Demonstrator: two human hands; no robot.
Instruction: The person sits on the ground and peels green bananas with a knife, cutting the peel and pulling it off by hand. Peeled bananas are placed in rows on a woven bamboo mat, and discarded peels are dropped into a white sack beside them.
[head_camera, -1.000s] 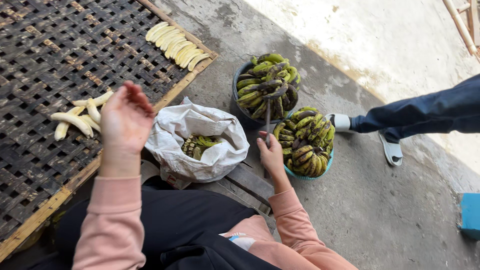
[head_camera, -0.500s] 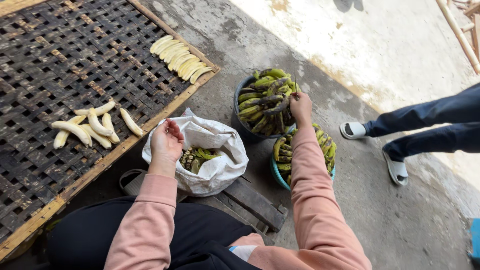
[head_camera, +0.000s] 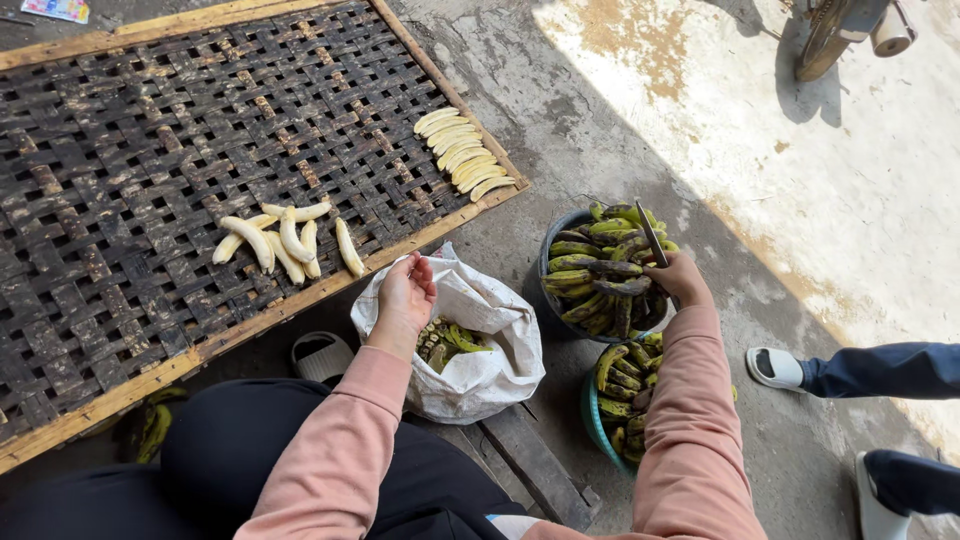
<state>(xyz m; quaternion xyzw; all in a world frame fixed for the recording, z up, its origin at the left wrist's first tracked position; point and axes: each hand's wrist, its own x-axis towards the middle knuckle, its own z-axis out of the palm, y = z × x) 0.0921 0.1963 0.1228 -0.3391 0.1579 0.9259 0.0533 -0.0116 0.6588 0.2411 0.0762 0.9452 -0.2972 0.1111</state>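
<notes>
My left hand (head_camera: 405, 295) hovers over the mouth of a white sack (head_camera: 490, 340) that holds banana peels. Its fingers are loosely curled and nothing shows in them. My right hand (head_camera: 680, 278) is shut on a knife (head_camera: 652, 235) whose blade points up. It rests on the green, dark-spotted bananas (head_camera: 600, 270) piled in a dark basin (head_camera: 548, 262). A teal basin (head_camera: 588, 410) with more green bananas sits under my right forearm. Several peeled bananas (head_camera: 285, 240) lie on a woven bamboo tray (head_camera: 150, 150) to the left of my left hand.
A neat row of peeled bananas (head_camera: 460, 155) lies at the tray's right edge. A sandal (head_camera: 320, 355) and a wooden plank (head_camera: 530, 460) sit by my knees. Another person's legs and white shoe (head_camera: 775, 368) stand at the right. A wheel (head_camera: 830, 35) is at the top right.
My left hand came off the tray and moved right to above the sack. My right hand reached from the teal basin up to the dark basin, knife in grip.
</notes>
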